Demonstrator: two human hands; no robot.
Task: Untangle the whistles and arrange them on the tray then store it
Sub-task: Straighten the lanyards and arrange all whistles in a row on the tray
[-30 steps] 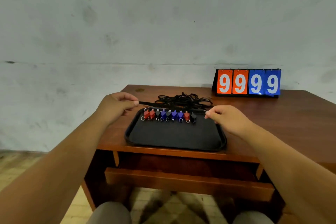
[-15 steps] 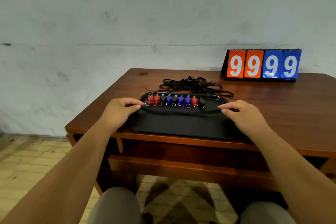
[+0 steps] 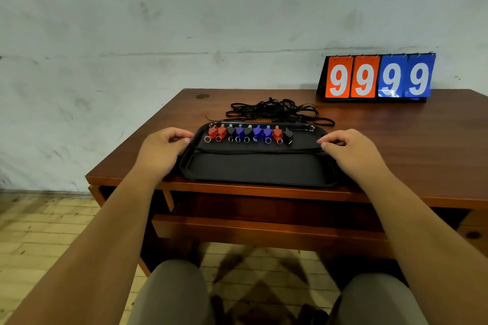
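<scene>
Item: black tray (image 3: 258, 169), lying at the near edge of the wooden desk (image 3: 396, 140), its front rim at or just over that edge.

Contents: nine whistles (image 3: 249, 133) in one row along the tray's 12 o'clock side, red, black and blue, each with a small split ring toward 6 o'clock. A single black cord (image 3: 260, 150) lies straight across the tray just below the row.

Beyond the tray at 12 o'clock: a loose heap of black lanyards (image 3: 278, 111), on the desk, apart from the whistles.

At 2 o'clock, far corner: flip scoreboard (image 3: 377, 78) reading 9999.

Below the desktop: an open drawer (image 3: 264, 229), pulled toward the person.

Left hand (image 3: 161, 152): at the tray's 9 o'clock rim, fingers curled over the edge; whether they grip it or the cord end I cannot tell.

Right hand (image 3: 348, 150): at the 3 o'clock rim, fingers bent and closed at the rim, same doubt.

Step in hand, as I judge it: lifting the tray for storage, probably into the drawer.

Handling note: raise both sides together and keep the tray level, or the whistles will slide out of line. Lower it slowly; the loose rings may catch.
</scene>
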